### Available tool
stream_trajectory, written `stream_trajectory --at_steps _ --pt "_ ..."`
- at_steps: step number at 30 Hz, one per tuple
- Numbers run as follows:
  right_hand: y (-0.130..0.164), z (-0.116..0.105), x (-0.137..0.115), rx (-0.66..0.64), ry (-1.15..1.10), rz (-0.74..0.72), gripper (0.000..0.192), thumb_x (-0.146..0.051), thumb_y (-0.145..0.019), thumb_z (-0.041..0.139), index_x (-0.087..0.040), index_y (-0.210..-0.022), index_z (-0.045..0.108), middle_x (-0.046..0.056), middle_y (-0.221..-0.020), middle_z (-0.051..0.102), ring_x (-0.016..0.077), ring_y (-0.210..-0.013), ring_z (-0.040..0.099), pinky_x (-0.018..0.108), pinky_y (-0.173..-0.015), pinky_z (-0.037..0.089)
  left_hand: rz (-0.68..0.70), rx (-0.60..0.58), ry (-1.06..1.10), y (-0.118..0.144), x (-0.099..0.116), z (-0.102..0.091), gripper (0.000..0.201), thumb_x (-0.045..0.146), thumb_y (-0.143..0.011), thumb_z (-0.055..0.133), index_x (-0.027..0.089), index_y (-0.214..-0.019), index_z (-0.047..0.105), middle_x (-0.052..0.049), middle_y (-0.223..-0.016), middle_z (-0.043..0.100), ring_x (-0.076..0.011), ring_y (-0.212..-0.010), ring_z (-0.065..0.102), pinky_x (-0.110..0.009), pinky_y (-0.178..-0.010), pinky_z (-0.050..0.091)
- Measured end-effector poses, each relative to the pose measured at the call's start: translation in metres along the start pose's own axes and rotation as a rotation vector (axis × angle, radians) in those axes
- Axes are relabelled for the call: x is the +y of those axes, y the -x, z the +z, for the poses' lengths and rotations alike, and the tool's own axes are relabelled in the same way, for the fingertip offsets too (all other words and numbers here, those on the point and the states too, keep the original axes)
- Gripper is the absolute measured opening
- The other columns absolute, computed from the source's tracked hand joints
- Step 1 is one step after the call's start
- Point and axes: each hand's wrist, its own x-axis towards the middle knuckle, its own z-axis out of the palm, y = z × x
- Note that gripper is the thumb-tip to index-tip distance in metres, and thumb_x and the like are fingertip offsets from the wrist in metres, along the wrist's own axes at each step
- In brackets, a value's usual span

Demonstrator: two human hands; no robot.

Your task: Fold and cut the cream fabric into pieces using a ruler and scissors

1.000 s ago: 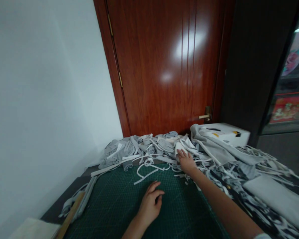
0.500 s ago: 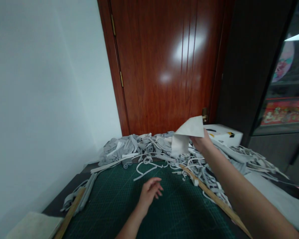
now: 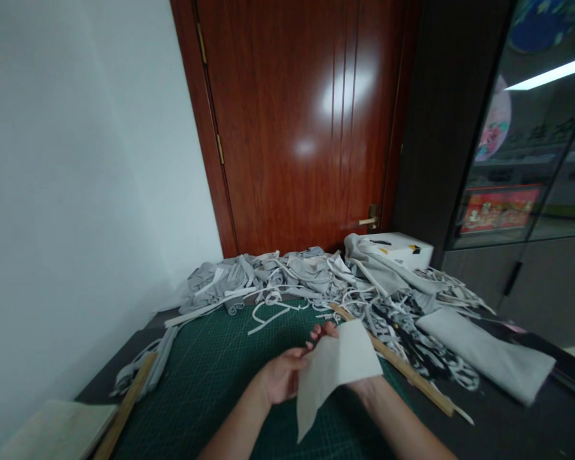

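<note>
An off-white piece of fabric [image 3: 357, 351], creased and with one part hanging down, is held above a green cutting mat [image 3: 196, 383]. My right hand [image 3: 364, 386] is closed around it from behind; the sheet covers most of the palm, and the fingertips show past its upper left edge. At the left edge of the sheet, my left hand [image 3: 282, 374] has its fingers bent against the fabric, seemingly pinching it.
Grey fabric scraps [image 3: 311, 271] are heaped along the back and right. Wooden strips [image 3: 407, 370] flank the mat, with folded cloth [image 3: 57, 428] at the lower left. A rolled grey piece [image 3: 489, 351] lies right; a white box [image 3: 402, 249] stands behind.
My right hand has brought the fabric from the back right down over the mat. My left hand, open and apart before, now meets the fabric's edge. The view has shifted right.
</note>
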Motion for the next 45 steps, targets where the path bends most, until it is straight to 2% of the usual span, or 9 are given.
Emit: stream_trajectory --at_steps 4,9,15,21,24,26,32,39,45 --pt "-0.005 -0.021 0.007 -0.019 -0.127 0.178 0.021 -0.04 -0.065 0.072 -0.023 -0.069 0.06 0.007 -0.093 0.068 0.0243 -0.096 0.063 0.038 -0.09 0.045 0.044 0.302 -0.479 0.016 0.018 -0.019 0.04 0.039 -0.055 0.078 0.014 -0.083 0.066 -0.001 -0.073 0.063 -0.014 -0.066 0.056 -0.024 -0.062 0.039" --pt "0.004 -0.047 0.006 -0.005 -0.028 0.47 0.054 -0.058 -0.072 0.062 -0.013 -0.101 0.061 0.009 -0.085 0.068 0.0224 -0.074 0.067 0.036 -0.063 0.054 -0.012 0.552 -0.861 0.018 0.017 -0.049 0.031 0.041 -0.058 0.074 0.015 -0.064 0.06 0.002 -0.057 0.056 -0.0133 -0.056 0.05 -0.024 -0.054 0.034" --pt "0.012 -0.051 0.012 0.079 0.648 0.259 0.084 -0.022 -0.065 0.067 -0.021 -0.139 0.029 -0.001 -0.081 0.065 0.0124 -0.046 0.058 0.02 -0.034 0.04 -0.044 0.667 -1.256 0.017 0.012 -0.053 0.014 0.028 -0.071 0.068 0.018 -0.064 0.061 0.001 -0.061 0.058 -0.0181 -0.067 0.056 -0.028 -0.067 0.041" --pt "0.024 -0.052 0.003 0.186 1.411 0.137 0.078 -0.021 -0.069 0.065 -0.018 -0.142 0.036 0.01 -0.095 0.065 0.0257 -0.079 0.066 0.037 -0.07 0.051 0.151 0.869 -1.58 0.027 0.022 -0.03 0.023 0.024 -0.09 0.046 0.018 -0.101 0.065 -0.011 -0.116 0.059 -0.0271 -0.114 0.05 -0.042 -0.099 0.037" --pt "0.031 -0.043 0.003 0.247 1.611 -0.049 0.054 -0.027 -0.076 0.063 -0.019 -0.129 0.055 0.015 -0.115 0.06 0.0319 -0.101 0.06 0.044 -0.087 0.048 0.297 0.795 -1.683 0.018 0.003 -0.008 0.038 0.017 -0.09 0.035 0.015 -0.117 0.062 -0.012 -0.134 0.051 -0.0252 -0.126 0.044 -0.04 -0.109 0.032" --pt "0.032 -0.032 0.01 0.162 1.604 -0.203 0.041 -0.025 -0.082 0.054 -0.017 -0.121 0.062 0.016 -0.123 0.058 0.031 -0.113 0.055 0.044 -0.098 0.043 0.22 0.663 -1.636 0.01 -0.017 0.008 0.046 0.019 -0.089 0.035 0.009 -0.131 0.053 -0.013 -0.144 0.043 -0.0262 -0.135 0.035 -0.04 -0.112 0.029" --pt "0.029 -0.012 0.041 -0.248 1.455 -0.22 0.053 -0.033 -0.098 0.025 -0.011 -0.145 0.034 0.011 -0.15 0.035 0.0206 -0.139 0.029 0.039 -0.115 0.025 -0.019 0.495 -1.661 0.006 -0.05 0.032 0.062 0.027 -0.087 0.035 0.005 -0.145 0.031 -0.016 -0.151 0.026 -0.033 -0.142 0.011 -0.057 -0.114 0.003" --pt "0.033 -0.017 0.036 -0.124 1.638 -0.079 0.06 -0.058 -0.094 0.024 -0.028 -0.146 0.032 0.008 -0.153 0.027 0.0297 -0.142 0.017 0.055 -0.113 0.015 -0.087 0.617 -1.68 0.019 -0.04 0.016 0.064 0.05 -0.083 0.049 0.037 -0.144 0.034 -0.001 -0.156 0.015 -0.0449 -0.14 0.001 -0.072 -0.103 0.003" --pt "0.033 -0.041 0.033 0.031 1.719 0.001 0.072 -0.062 -0.092 0.024 -0.015 -0.146 0.03 0.014 -0.153 0.025 0.0293 -0.141 0.021 0.05 -0.114 0.019 -0.102 0.677 -1.776 0.042 -0.04 -0.005 0.075 0.065 -0.088 0.032 0.019 -0.147 0.029 -0.014 -0.154 0.017 -0.0364 -0.142 0.012 -0.064 -0.109 0.01"
